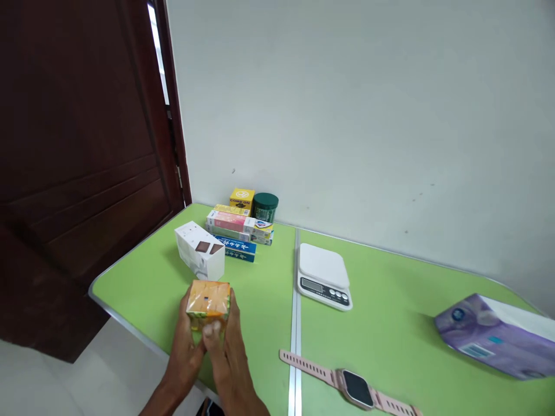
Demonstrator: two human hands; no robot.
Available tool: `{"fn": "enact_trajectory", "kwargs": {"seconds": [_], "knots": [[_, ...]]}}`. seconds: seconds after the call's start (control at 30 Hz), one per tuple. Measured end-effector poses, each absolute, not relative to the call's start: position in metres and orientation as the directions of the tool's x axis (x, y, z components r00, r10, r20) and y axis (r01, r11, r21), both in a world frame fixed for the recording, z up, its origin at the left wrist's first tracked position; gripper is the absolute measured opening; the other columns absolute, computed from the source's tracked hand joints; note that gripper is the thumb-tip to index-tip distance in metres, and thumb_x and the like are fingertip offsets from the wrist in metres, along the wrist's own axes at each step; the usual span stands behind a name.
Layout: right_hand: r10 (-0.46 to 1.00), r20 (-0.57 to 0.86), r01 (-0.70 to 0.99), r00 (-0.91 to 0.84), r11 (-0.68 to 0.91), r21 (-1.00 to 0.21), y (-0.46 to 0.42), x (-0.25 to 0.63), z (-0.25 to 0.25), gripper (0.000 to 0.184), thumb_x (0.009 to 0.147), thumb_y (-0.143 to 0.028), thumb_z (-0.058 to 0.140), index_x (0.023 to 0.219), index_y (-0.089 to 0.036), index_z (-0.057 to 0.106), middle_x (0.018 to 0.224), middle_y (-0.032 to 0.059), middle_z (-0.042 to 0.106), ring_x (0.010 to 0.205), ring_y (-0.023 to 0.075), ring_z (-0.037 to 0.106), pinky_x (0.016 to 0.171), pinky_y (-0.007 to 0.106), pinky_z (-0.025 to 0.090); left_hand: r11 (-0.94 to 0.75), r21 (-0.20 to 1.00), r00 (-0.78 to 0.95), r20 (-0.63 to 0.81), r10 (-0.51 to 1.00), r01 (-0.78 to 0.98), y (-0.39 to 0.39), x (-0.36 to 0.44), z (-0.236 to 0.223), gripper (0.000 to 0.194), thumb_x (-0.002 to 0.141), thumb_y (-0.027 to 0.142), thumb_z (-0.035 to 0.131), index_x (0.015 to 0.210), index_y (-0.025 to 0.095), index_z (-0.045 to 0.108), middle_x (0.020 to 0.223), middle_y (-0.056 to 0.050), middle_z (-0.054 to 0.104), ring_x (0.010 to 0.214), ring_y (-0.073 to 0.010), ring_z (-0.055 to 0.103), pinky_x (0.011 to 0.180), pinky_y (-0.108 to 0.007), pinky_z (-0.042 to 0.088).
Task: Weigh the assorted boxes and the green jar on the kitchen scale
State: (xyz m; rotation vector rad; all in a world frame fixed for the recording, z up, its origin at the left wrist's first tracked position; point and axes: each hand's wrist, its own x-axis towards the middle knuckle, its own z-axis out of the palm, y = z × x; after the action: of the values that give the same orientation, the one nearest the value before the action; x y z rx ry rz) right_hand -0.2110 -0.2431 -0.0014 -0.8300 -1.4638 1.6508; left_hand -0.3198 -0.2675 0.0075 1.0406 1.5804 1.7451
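Observation:
An orange box in shiny clear wrap is held between both my hands near the left front of the green table. My left hand closes on its left side, while my right hand grips the right side, thumb at the near face. Most of the fingers are hidden behind the box. Just beyond it stands a white box with brown squares printed on it. Farther back lie blue boxes, a pink and white box, a yellow box and a green-lidded jar.
A white kitchen scale sits right of the table's metal seam. A pink-strapped smartwatch lies at the front. At right is a purple tissue pack. A wall borders the back; a dark door stands left.

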Motion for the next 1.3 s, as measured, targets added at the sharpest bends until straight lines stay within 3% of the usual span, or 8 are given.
{"fn": "enact_trajectory", "kwargs": {"seconds": [0.17, 0.37, 0.6, 0.77, 0.93, 1.03, 1.13, 1.3], "knots": [[0.768, 0.092, -0.105, -0.634, 0.032, -0.994, -0.233, -0.278, 0.003, 0.1, 0.096, -0.062, 0.058, 0.168, -0.029, -0.002, 0.176, -0.0017, -0.002, 0.162, 0.0283, -0.004, 0.132, 0.051, 0.006, -0.075, 0.992, -0.651, 0.122, 0.749, 0.1, -0.271, -0.382, 0.023, 0.092, 0.071, 0.045, 0.084, 0.151, 0.025, 0.043, 0.139, -0.012, 0.065, 0.126, -0.0367, 0.064, 0.104, -0.049, 0.056], [0.764, 0.197, -0.098, -0.615, 0.174, -0.98, -0.198, -0.313, 0.0, 0.101, 0.094, -0.055, 0.065, 0.168, -0.016, 0.009, 0.176, 0.009, 0.007, 0.162, 0.0316, 0.003, 0.131, 0.053, 0.008, -0.122, 0.99, -0.614, 0.142, 0.776, 0.075, -0.237, -0.422, 0.023, 0.088, 0.069, 0.043, 0.085, 0.146, 0.024, 0.047, 0.137, -0.011, 0.067, 0.123, -0.0337, 0.066, 0.106, -0.048, 0.055], [0.846, 0.179, -0.003, -0.502, 0.206, -0.979, -0.166, -0.281, -0.004, 0.097, 0.096, -0.059, 0.061, 0.168, -0.02, 0.01, 0.175, 0.006, 0.014, 0.162, 0.03, 0.006, 0.131, 0.052, 0.011, -0.175, 0.984, -0.507, 0.169, 0.845, 0.036, -0.194, -0.394, 0.019, 0.084, 0.069, 0.046, 0.085, 0.141, 0.021, 0.05, 0.137, -0.014, 0.067, 0.122, -0.0326, 0.067, 0.105, -0.046, 0.056], [0.82, 0.187, 0.046, -0.541, 0.251, -0.967, -0.151, -0.277, -0.002, 0.102, 0.095, -0.057, 0.062, 0.168, -0.012, 0.006, 0.175, 0.0156, 0.007, 0.162, 0.0319, 0.006, 0.131, 0.053, 0.01, -0.177, 0.983, -0.54, 0.177, 0.823, 0.052, -0.177, -0.387, 0.014, 0.089, 0.068, 0.046, 0.084, 0.145, 0.021, 0.045, 0.135, -0.015, 0.065, 0.117, -0.0317, 0.068, 0.106, -0.048, 0.055], [0.789, 0.266, 0.027, -0.554, 0.336, -0.941, -0.154, -0.256, -0.005, 0.1, 0.095, -0.059, 0.062, 0.169, -0.022, 0.006, 0.176, 0.0104, 0.009, 0.162, 0.0326, 0.009, 0.13, 0.054, 0.018, -0.086, 0.949, -0.619, 0.266, 0.739, 0.305, -0.183, -0.394, 0.004, 0.104, 0.07, 0.054, 0.08, 0.155, 0.016, 0.032, 0.153, -0.022, 0.045, 0.139, -0.0418, 0.051, 0.117, -0.062, 0.041], [0.85, 0.35, 0.054, -0.394, 0.402, -0.914, -0.148, -0.202, 0.003, 0.088, 0.096, -0.056, 0.061, 0.167, -0.029, 0.017, 0.174, 0.0083, 0.021, 0.159, 0.0329, 0.022, 0.128, 0.055, 0.027, -0.044, 0.746, -0.594, 0.563, 0.575, 0.665, -0.192, -0.377, 0.007, 0.119, 0.068, 0.053, 0.084, 0.161, 0.012, 0.022, 0.163, -0.026, 0.026, 0.151, -0.0467, 0.027, 0.124, -0.066, 0.024], [0.872, 0.485, 0.158, -0.066, 0.489, -0.858, -0.129, -0.105, 0.018, 0.071, 0.098, -0.054, 0.059, 0.16, -0.028, 0.037, 0.163, 0.013, 0.043, 0.148, 0.0323, 0.044, 0.119, 0.055, 0.04, -0.186, 0.502, -0.35, 0.781, 0.518, 0.845, -0.195, -0.329, 0.016, 0.119, 0.073, 0.045, 0.085, 0.164, 0.015, 0.015, 0.166, -0.023, 0.021, 0.155, -0.0441, 0.019, 0.127, -0.064, 0.016], [0.656, 0.462, 0.403, 0.596, 0.254, -0.879, -0.087, 0.092, 0.017, 0.073, 0.095, -0.067, 0.049, 0.148, -0.017, 0.05, 0.149, 0.0202, 0.054, 0.131, 0.0354, 0.056, 0.11, 0.059, 0.043, -0.44, 0.548, -0.084, 0.688, 0.72, 0.711, -0.178, -0.21, 0.025, 0.094, 0.089, 0.031, 0.071, 0.164, 0.025, 0.015, 0.166, -0.016, 0.028, 0.155, -0.035, 0.028, 0.127, -0.057, 0.024]]}}
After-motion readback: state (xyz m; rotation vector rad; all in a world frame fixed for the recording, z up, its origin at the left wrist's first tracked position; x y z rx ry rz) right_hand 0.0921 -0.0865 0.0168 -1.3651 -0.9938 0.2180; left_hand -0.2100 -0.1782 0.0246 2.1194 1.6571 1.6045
